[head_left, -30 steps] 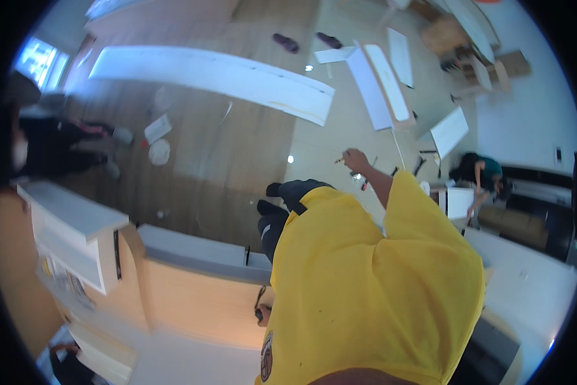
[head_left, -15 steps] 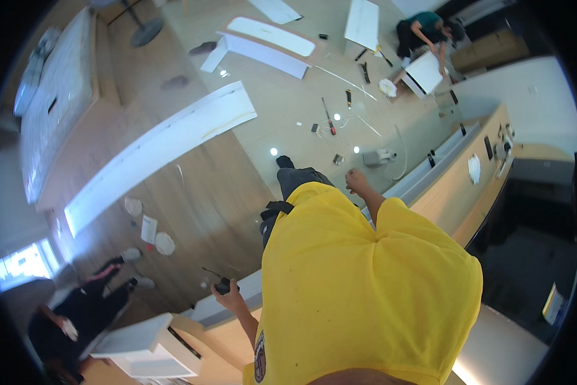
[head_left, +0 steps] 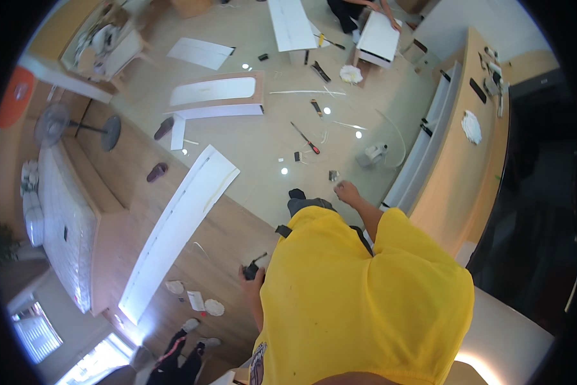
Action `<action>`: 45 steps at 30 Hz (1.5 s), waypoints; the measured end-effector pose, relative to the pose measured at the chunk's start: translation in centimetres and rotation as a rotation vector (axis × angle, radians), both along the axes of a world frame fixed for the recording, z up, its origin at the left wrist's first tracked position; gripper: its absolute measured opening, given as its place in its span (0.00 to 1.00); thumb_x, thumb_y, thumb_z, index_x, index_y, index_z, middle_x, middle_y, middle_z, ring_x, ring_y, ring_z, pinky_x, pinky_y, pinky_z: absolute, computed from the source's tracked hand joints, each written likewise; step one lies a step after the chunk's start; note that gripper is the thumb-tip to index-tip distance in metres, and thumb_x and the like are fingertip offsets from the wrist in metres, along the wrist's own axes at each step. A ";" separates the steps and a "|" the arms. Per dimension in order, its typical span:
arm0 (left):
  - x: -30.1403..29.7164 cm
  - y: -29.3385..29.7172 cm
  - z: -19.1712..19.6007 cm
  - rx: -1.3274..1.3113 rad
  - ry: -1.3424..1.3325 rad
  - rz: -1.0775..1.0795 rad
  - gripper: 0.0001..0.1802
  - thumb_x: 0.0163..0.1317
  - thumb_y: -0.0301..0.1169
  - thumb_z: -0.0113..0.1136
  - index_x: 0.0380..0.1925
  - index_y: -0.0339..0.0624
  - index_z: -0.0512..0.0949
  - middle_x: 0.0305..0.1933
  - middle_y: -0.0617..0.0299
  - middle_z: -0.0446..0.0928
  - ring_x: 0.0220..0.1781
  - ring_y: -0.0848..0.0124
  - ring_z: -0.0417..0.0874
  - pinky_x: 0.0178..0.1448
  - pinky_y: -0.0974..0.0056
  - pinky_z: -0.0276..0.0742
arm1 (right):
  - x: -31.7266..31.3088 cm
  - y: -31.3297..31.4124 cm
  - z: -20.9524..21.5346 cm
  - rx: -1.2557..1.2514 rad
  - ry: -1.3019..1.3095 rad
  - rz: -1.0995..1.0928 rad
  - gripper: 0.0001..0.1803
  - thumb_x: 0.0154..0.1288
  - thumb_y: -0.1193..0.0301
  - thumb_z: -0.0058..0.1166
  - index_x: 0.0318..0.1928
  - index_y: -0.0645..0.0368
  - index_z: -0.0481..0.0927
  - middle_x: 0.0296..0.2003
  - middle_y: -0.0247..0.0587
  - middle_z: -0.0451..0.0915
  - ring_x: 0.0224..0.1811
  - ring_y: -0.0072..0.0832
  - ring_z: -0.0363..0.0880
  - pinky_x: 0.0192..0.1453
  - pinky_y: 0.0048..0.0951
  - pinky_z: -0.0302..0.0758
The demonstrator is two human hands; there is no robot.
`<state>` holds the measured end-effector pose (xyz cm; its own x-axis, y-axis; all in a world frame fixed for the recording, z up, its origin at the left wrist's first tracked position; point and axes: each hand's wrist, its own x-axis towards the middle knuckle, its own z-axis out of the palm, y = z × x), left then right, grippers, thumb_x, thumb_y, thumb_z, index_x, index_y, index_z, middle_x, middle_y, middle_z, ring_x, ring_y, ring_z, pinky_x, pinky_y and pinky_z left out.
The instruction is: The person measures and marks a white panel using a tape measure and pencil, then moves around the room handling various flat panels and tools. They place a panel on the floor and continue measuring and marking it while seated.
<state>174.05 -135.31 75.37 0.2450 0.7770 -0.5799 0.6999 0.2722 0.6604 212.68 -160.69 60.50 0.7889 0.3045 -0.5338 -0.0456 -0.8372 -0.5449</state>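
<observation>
I look down over my yellow shirt [head_left: 365,301]. My left hand [head_left: 250,277] hangs at my side, closed on a small black object [head_left: 255,266] that I cannot make out further. My right hand [head_left: 347,191] reaches forward above the tiled floor with its fingers curled, and nothing shows in it. It is close to a white drawer unit [head_left: 423,147] set against a long wooden counter [head_left: 458,173]. My dark trouser leg [head_left: 304,204] shows between the two hands.
A long white board [head_left: 179,231] lies across the wooden floor to my left. Other white panels [head_left: 215,93], a red-handled screwdriver [head_left: 306,138] and small parts litter the tiles. Another person [head_left: 359,9] works at the far end. Someone's legs [head_left: 179,346] show at the lower left.
My head has turned, so the whole room has swung round in the picture. My right arm stays stretched forward; my left hand still holds the black object at my side.
</observation>
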 end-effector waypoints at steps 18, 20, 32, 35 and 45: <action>38.2 2.7 6.3 -0.062 -0.292 -1.380 0.69 0.40 0.36 0.82 0.76 0.35 0.44 0.67 0.37 0.68 0.68 0.50 0.73 0.65 0.55 0.74 | 3.8 11.2 18.9 0.615 0.414 -0.301 0.36 0.55 0.58 0.69 0.60 0.68 0.76 0.44 0.53 0.83 0.42 0.38 0.83 0.49 0.33 0.79; 40.5 2.3 6.6 -0.043 -0.299 -1.590 0.68 0.42 0.34 0.82 0.77 0.38 0.43 0.67 0.39 0.68 0.68 0.52 0.72 0.65 0.54 0.74 | 4.1 9.1 18.2 0.560 0.205 -0.375 0.35 0.54 0.61 0.70 0.60 0.66 0.77 0.42 0.51 0.83 0.42 0.35 0.82 0.48 0.32 0.79; 49.8 -6.7 26.9 -0.428 -0.769 -2.031 0.11 0.59 0.24 0.67 0.43 0.37 0.85 0.44 0.52 0.85 0.54 0.58 0.84 0.57 0.57 0.77 | -5.6 -13.5 10.3 -0.031 -0.755 -1.822 0.31 0.63 0.63 0.67 0.62 0.68 0.75 0.35 0.36 0.77 0.35 0.22 0.73 0.41 0.25 0.74; 49.7 -10.0 32.1 -0.785 -1.071 -2.188 0.10 0.57 0.25 0.67 0.40 0.40 0.85 0.43 0.51 0.84 0.54 0.53 0.84 0.57 0.55 0.78 | -9.5 -19.2 8.3 0.101 -0.768 -2.025 0.31 0.67 0.64 0.63 0.63 0.72 0.72 0.45 0.47 0.80 0.43 0.26 0.79 0.47 0.25 0.77; 42.1 -21.4 43.5 -1.194 -1.144 -1.521 0.32 0.79 0.48 0.37 0.29 0.35 0.81 0.27 0.52 0.84 0.28 0.65 0.84 0.44 0.63 0.85 | -13.5 -24.4 7.8 -0.268 -0.743 -1.881 0.30 0.70 0.63 0.57 0.64 0.72 0.70 0.53 0.59 0.78 0.52 0.43 0.80 0.57 0.35 0.76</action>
<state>216.18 -156.74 118.83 0.6024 -0.7456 0.2850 0.2704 0.5265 0.8060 199.22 -185.13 68.27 0.0142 -0.9958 0.0905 -0.6462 -0.0782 -0.7591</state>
